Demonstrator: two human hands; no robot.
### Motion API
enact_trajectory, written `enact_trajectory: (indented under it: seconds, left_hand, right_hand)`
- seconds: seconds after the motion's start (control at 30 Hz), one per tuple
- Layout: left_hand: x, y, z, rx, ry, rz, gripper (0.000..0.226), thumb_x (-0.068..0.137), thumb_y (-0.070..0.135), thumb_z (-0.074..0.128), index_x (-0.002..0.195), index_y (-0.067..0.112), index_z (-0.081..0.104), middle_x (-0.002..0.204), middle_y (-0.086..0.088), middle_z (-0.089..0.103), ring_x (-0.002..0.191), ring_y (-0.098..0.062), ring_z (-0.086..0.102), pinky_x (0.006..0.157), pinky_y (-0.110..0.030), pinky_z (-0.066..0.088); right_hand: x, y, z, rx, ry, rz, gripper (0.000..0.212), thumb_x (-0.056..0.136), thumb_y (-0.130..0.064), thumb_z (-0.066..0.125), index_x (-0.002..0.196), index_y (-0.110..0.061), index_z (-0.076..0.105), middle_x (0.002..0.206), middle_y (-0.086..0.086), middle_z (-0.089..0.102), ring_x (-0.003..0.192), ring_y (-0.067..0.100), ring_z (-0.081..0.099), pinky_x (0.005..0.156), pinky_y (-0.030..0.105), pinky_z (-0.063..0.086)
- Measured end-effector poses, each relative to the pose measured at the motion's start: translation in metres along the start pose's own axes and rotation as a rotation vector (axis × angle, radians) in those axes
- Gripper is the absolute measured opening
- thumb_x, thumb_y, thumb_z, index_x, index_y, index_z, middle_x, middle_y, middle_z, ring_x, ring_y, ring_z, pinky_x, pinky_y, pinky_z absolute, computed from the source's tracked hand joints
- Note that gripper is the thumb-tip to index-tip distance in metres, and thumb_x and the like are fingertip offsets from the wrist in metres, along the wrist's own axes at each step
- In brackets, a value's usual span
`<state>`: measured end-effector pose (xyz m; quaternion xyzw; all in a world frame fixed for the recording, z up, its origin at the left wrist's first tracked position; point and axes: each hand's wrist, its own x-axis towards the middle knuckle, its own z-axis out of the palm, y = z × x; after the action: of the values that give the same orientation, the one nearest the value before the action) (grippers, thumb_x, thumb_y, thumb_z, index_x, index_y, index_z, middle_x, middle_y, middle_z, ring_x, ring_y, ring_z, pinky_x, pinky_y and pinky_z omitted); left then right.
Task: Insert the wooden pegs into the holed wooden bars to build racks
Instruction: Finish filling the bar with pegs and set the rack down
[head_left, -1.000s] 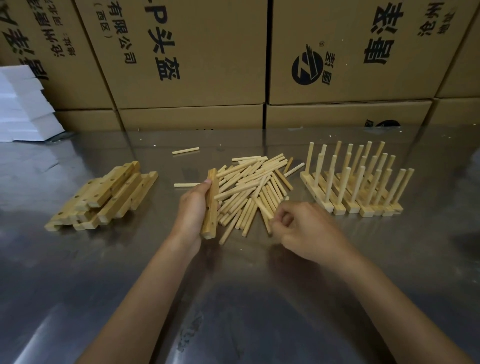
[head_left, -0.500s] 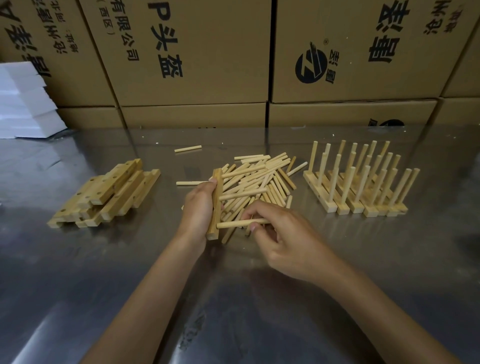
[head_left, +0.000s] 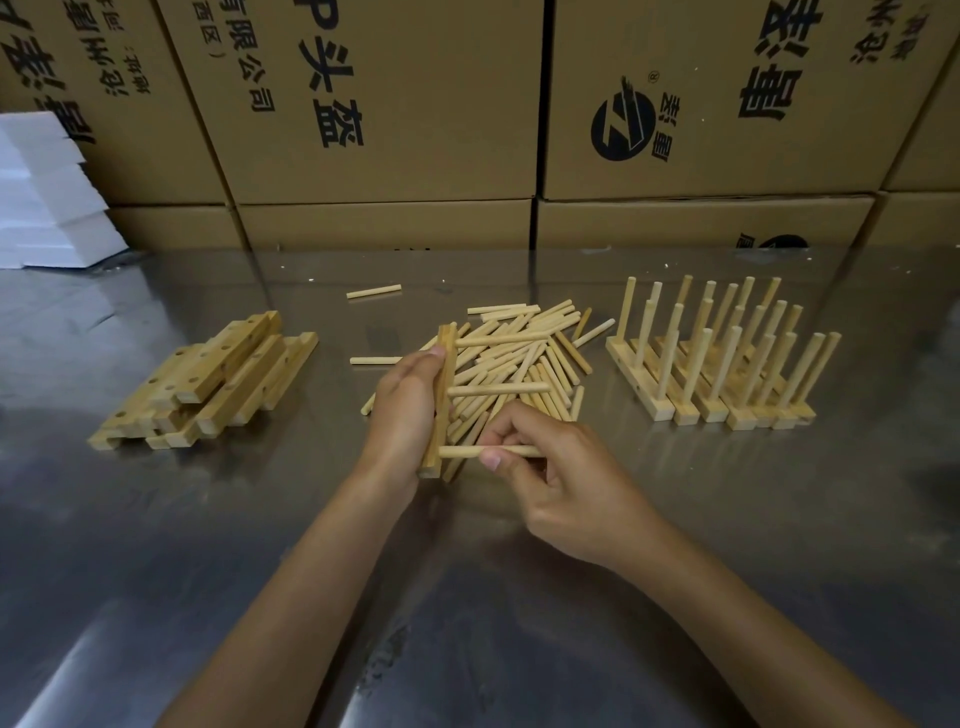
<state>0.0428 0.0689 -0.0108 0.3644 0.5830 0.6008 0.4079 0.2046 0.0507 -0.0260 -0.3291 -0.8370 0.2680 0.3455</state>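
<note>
Pegs lay in a loose heap at the middle of the steel table, with a stack of holed bars to the left and finished racks standing upright to the right. We saw the left hand wrapped around one bar, held on edge just in front of the heap, two pegs already jutting sideways from it. The right hand pinched a third peg between thumb and fingertips, its free end touching the bar near its lower end; that grip was closed on the peg, the left grip closed on the bar. We judged the step to be seating this peg. To do it well, the peg should stay square to the bar's face, the tip found in the hole before pushing, and the left hand should brace directly behind. Whether the tip had entered the hole, we could not tell.
</note>
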Motion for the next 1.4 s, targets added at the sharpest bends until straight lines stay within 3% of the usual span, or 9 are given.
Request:
enact_trajectory:
  seconds: [0.17,0.3,0.43,0.53,0.8,1.0,1.17,1.27,1.4]
  left_hand:
    - [-0.002,-0.001,0.004,0.038,-0.009,0.075,0.026,0.102,0.033,0.048,0.107,0.020,0.070,0.083,0.001,0.066,0.071,-0.016,0.058,0.071,-0.035,0.047]
    - [-0.001,0.000,0.005,0.000,-0.026,0.084,0.024,0.102,0.029,0.049,0.106,0.017,0.070,0.087,-0.004,0.067,0.074,-0.019,0.059,0.072,-0.035,0.050]
    - [0.000,-0.002,0.005,-0.003,-0.028,0.051,0.025,0.103,0.030,0.049,0.102,0.017,0.071,0.076,0.001,0.065,0.063,-0.011,0.058,0.057,-0.022,0.049]
    - [0.000,-0.004,0.005,-0.005,-0.040,0.032,0.026,0.102,0.032,0.050,0.108,0.019,0.071,0.079,0.001,0.065,0.059,-0.007,0.057,0.054,-0.019,0.048]
    - [-0.005,-0.009,0.011,0.003,-0.057,0.113,0.024,0.105,0.032,0.045,0.101,0.027,0.068,0.092,0.004,0.071,0.085,-0.015,0.064,0.075,-0.029,0.051]
    - [-0.006,-0.012,0.013,0.072,-0.087,0.187,0.023,0.106,0.033,0.042,0.100,0.028,0.064,0.081,0.013,0.063,0.073,-0.007,0.055,0.070,-0.026,0.045]
    - [-0.009,-0.010,0.013,0.105,-0.124,0.193,0.023,0.106,0.033,0.042,0.107,0.032,0.065,0.081,0.024,0.063,0.085,-0.008,0.056,0.074,-0.027,0.046]
    - [-0.010,-0.009,0.013,0.114,-0.160,0.241,0.024,0.105,0.035,0.043,0.116,0.033,0.065,0.102,0.019,0.067,0.097,-0.005,0.060,0.086,-0.030,0.047]
    - [-0.008,-0.007,0.013,0.138,-0.127,0.222,0.022,0.105,0.034,0.044,0.103,0.038,0.065,0.092,0.021,0.067,0.089,0.004,0.060,0.090,-0.031,0.048]
  right_hand:
    - [-0.001,0.001,0.004,0.060,0.055,0.103,0.038,0.101,-0.033,0.050,0.070,-0.018,0.064,0.049,-0.013,0.050,0.043,0.007,0.043,0.047,0.019,0.027]
    - [0.000,-0.006,0.004,0.052,0.040,0.107,0.027,0.099,-0.037,0.054,0.077,-0.025,0.064,0.056,-0.026,0.055,0.051,0.002,0.051,0.050,0.015,0.032]
    - [-0.001,-0.013,-0.005,-0.308,0.020,-0.114,0.012,0.095,-0.038,0.058,0.092,-0.027,0.060,0.077,-0.019,0.055,0.069,0.005,0.053,0.055,0.027,0.039]
    - [-0.004,-0.020,-0.004,-0.574,0.058,-0.250,0.014,0.095,-0.031,0.051,0.084,-0.023,0.055,0.078,-0.015,0.051,0.071,0.007,0.050,0.056,0.021,0.027]
    - [-0.003,-0.008,0.009,-0.102,0.096,-0.011,0.014,0.092,-0.027,0.064,0.080,-0.021,0.064,0.062,-0.014,0.056,0.057,0.009,0.053,0.053,0.028,0.042]
    - [-0.003,-0.003,0.013,0.066,0.076,0.118,0.018,0.092,-0.027,0.064,0.075,-0.021,0.066,0.067,-0.004,0.066,0.065,0.017,0.064,0.065,0.044,0.053]
    - [-0.003,-0.003,0.017,0.123,0.058,0.202,0.030,0.096,-0.024,0.062,0.067,-0.013,0.066,0.056,-0.004,0.060,0.054,0.010,0.056,0.056,0.031,0.046]
    - [-0.003,-0.004,0.019,0.279,0.057,0.325,0.042,0.099,-0.023,0.056,0.062,-0.006,0.068,0.041,-0.009,0.044,0.040,0.003,0.039,0.047,0.014,0.029]
    - [0.001,-0.005,0.015,0.251,0.015,0.344,0.040,0.099,-0.030,0.055,0.067,-0.012,0.071,0.041,-0.010,0.042,0.041,0.003,0.037,0.047,0.020,0.029]
